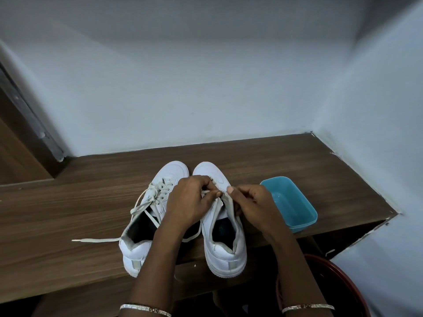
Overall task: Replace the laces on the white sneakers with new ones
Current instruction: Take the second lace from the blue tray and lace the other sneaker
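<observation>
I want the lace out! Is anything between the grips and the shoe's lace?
Nothing visible. The left grip pinches the pale flat lace of the white low-top sneaker on the right; the right grip holds that sneaker's upper.

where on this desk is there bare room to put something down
Widest bare patch: desk left of the left sneaker, beyond its trailing lace. Also a strip between the toes and the wall. Crowded: right sneaker to blue tub, where left hand and right hand work.

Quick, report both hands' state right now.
Left hand: pinching the lace of the right sneaker.
Right hand: gripping that sneaker's tongue.
</observation>
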`<action>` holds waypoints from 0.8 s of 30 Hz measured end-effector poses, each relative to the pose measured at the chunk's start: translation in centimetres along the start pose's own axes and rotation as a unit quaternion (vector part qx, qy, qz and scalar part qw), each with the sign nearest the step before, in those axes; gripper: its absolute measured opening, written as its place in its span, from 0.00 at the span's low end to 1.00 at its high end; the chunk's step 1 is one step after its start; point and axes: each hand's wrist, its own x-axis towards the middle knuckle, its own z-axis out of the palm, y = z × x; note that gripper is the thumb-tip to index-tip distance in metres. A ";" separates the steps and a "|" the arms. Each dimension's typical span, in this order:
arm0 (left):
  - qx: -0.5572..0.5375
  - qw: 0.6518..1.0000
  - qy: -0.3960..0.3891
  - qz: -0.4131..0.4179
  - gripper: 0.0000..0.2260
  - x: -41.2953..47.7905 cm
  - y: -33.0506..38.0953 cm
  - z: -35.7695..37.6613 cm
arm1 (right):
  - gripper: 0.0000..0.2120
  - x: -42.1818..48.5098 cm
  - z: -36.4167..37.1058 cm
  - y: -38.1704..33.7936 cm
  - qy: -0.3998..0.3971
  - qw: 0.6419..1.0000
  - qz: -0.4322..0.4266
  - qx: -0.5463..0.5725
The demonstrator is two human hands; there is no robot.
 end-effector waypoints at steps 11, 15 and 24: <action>0.088 0.996 0.008 -0.020 0.05 -0.3 1.2 -0.4 | 0.05 0.3 0.4 1.0 -0.029 0.997 0.023 0.073; 0.068 0.997 -0.011 -0.027 0.07 -0.3 1.0 -0.1 | 0.05 0.3 0.2 1.0 -0.029 0.995 0.028 0.087; -0.047 0.999 -0.013 -0.025 0.09 0.0 -0.2 -0.2 | 0.02 0.2 0.8 0.2 0.015 0.997 0.035 0.068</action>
